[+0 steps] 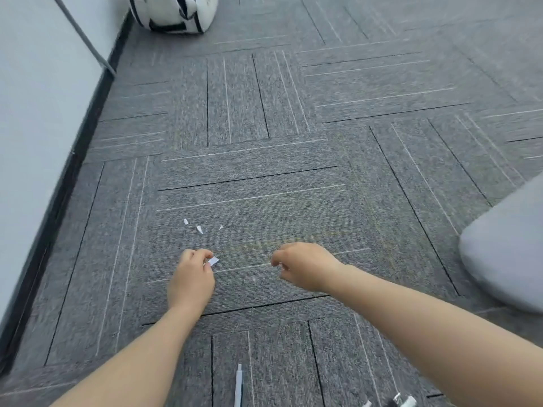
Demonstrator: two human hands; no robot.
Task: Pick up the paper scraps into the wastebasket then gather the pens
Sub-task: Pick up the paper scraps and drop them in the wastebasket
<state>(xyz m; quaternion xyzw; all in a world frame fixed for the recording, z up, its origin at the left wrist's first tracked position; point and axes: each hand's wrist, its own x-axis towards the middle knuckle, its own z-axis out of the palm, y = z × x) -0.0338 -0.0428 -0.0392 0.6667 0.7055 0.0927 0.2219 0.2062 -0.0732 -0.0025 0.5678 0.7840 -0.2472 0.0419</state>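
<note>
My left hand [192, 274] pinches a small white paper scrap [213, 261] between thumb and fingers, low over the grey carpet. My right hand [302, 265] is curled shut beside it, a bit of white showing at its fingertips; what it holds I cannot tell. Three tiny white scraps lie on the carpet just beyond my hands [200, 229], and a faint one lies between the hands [254, 279]. A pale pen [238, 384] lies at the bottom edge, with more pens [404, 402] cut off at the bottom right. No wastebasket is in view.
A pale wall with a black skirting [73, 160] runs along the left. A black-and-white bag [173, 13] sits at the far end by the wall. A grey cushion [508, 251] juts in at the right.
</note>
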